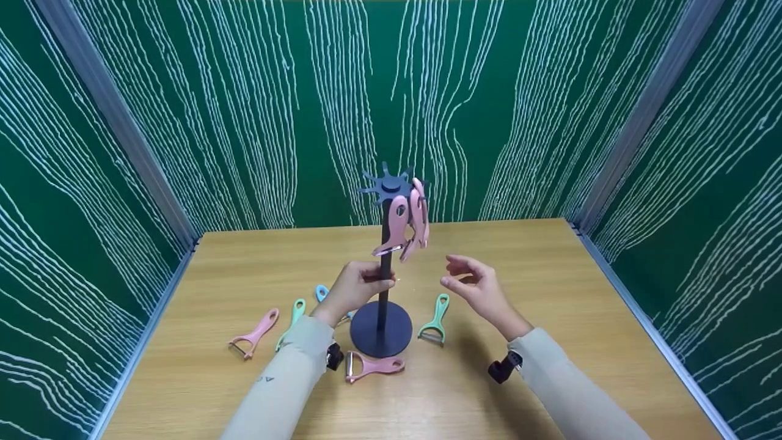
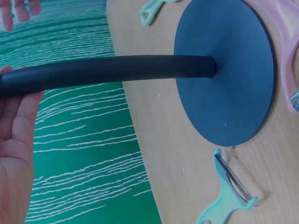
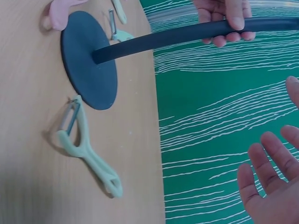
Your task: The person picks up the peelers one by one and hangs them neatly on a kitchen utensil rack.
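A black stand with a round base and a star-shaped hook top stands upright mid-table. My left hand grips its pole a little below the hung tools, thumb across the front in the right wrist view. Pink peelers hang from the hooks on the right and near side, partly overlapping. To the right of the pole, my right hand is held in the air with loosely bent fingers and nothing in it. Below that hand a green peeler lies on the table beside the base.
Another pink peeler lies just in front of the base. Left of the stand are a pink peeler, a green peeler and a blue peeler, the last two partly hidden by my left arm. Green walls surround the wooden table.
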Demonstrator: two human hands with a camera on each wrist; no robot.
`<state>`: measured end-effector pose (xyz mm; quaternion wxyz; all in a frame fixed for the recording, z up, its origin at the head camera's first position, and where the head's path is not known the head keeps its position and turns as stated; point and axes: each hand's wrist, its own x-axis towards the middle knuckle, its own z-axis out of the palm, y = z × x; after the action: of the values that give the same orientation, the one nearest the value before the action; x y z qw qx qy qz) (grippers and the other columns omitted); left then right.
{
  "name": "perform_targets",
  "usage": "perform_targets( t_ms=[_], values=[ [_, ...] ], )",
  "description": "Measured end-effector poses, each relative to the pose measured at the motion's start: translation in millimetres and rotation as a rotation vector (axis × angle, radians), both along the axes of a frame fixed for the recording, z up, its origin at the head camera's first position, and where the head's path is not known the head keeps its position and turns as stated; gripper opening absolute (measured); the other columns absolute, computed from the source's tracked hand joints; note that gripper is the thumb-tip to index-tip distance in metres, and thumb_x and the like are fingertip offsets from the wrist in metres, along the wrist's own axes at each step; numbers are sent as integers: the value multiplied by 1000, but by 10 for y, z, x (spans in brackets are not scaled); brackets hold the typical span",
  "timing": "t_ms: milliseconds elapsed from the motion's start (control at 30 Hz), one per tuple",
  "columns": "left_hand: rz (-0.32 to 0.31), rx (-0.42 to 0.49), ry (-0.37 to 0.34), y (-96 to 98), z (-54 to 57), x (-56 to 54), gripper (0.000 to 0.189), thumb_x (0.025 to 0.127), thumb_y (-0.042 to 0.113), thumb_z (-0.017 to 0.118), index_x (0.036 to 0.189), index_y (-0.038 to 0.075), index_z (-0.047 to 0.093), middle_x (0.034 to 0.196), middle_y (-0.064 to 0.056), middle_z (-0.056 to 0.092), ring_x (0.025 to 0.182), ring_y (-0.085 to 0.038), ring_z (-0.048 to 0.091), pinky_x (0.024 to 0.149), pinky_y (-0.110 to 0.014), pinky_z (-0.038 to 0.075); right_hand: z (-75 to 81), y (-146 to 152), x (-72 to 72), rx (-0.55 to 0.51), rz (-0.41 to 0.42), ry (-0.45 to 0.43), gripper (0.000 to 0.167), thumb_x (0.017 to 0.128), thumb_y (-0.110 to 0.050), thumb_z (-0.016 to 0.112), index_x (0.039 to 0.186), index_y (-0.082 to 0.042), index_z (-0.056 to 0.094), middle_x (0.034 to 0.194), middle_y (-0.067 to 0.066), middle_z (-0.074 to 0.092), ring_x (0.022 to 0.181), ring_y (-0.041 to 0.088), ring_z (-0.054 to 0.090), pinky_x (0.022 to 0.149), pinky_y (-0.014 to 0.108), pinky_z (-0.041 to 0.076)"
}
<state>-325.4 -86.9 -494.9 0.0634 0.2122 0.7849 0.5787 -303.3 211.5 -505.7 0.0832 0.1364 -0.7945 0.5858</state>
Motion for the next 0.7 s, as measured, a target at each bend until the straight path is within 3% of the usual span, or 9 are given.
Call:
perform_targets(
  t_ms=[233, 500, 700],
  values=[
    [4, 2, 7, -2, -9, -2, 14, 103, 13, 75, 113, 6, 81, 114, -13, 83, 109, -28, 79, 107, -50, 60, -115, 16, 3, 59, -24, -49, 50, 95, -10, 84, 142, -2, 67, 126, 17, 72, 115, 26, 66, 93, 25, 56],
    [-2, 7, -6, -2, -7, -3, 13, 103, 12, 75, 113, 6, 81, 116, -15, 82, 109, -25, 79, 107, -50, 60, -266, -1, 3, 148, -65, -128, 59, 94, -18, 87, 146, -3, 64, 126, 18, 69, 119, 36, 65, 102, 45, 55],
    [2, 7, -9, -1, -3, 4, 14, 103, 11, 76, 114, 4, 81, 113, -13, 83, 109, -27, 80, 105, -48, 61, -431, -25, -11, 186, -77, -157, 61, 91, -16, 90, 144, 1, 65, 122, 22, 68, 113, 37, 66, 93, 37, 55]
  ],
)
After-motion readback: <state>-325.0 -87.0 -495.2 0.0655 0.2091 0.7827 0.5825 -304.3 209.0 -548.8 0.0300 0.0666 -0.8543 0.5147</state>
